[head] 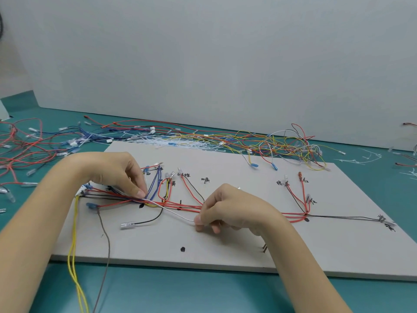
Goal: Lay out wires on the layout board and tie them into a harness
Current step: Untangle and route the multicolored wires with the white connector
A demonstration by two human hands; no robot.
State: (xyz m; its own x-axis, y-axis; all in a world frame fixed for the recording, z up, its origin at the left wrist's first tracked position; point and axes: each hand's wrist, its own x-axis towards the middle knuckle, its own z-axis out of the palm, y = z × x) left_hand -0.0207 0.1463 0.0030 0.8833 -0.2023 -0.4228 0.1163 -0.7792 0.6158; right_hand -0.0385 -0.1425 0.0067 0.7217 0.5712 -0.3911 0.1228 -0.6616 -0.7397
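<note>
A grey layout board (pixel 225 240) lies on the green table, marked with handwritten labels and black dots. Red, black, blue and yellow wires (pixel 180 205) run along it in a bundle from left to right. A white wire (pixel 176 213) stretches between both hands. My left hand (pixel 117 172) pinches the wires down at the bundle's left part, near a black dot. My right hand (pixel 225 208) pinches the white wire's other end just below the red bundle. Two yellow wires (pixel 73 256) and a grey wire (pixel 106 245) hang off the board's front edge.
Loose wires with terminals lie tangled behind the board: red and blue ones (pixel 33 150) at the left, yellow and red ones (pixel 286 145) at the right. White cable ties (pixel 180 144) are scattered at the board's far edge. A grey wall panel (pixel 203 64) stands behind.
</note>
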